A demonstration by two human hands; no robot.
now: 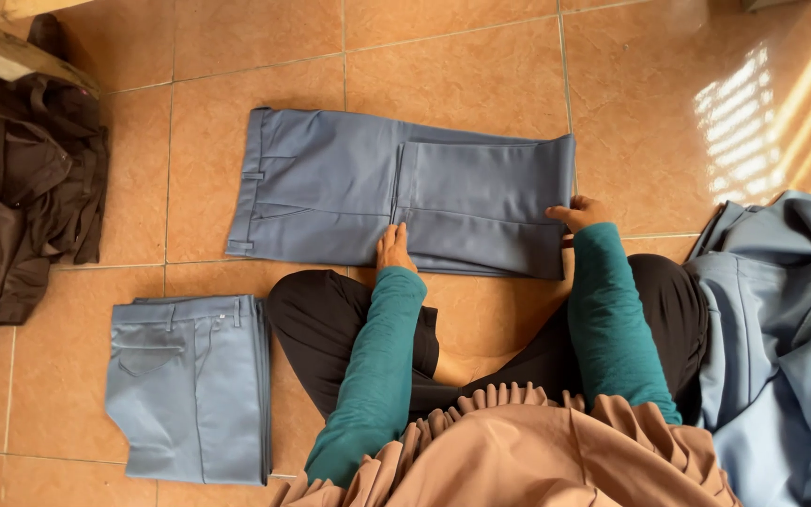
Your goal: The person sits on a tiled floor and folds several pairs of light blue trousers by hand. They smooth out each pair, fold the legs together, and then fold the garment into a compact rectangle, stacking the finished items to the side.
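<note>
A pair of blue-grey trousers (330,188) lies on the tiled floor, folded in half so the leg ends rest on the upper legs. My left hand (393,248) presses flat on its near edge, by the hem of the folded-over legs. My right hand (576,215) rests on the right folded edge, fingers on the cloth. Both arms wear teal sleeves. I sit cross-legged in black trousers just behind the garment.
A folded stack of similar blue-grey trousers (194,385) lies at my left knee. A heap of unfolded blue-grey cloth (781,329) sits at my right. Dark brown clothing (21,178) is piled at the far left under a wooden edge (2,52).
</note>
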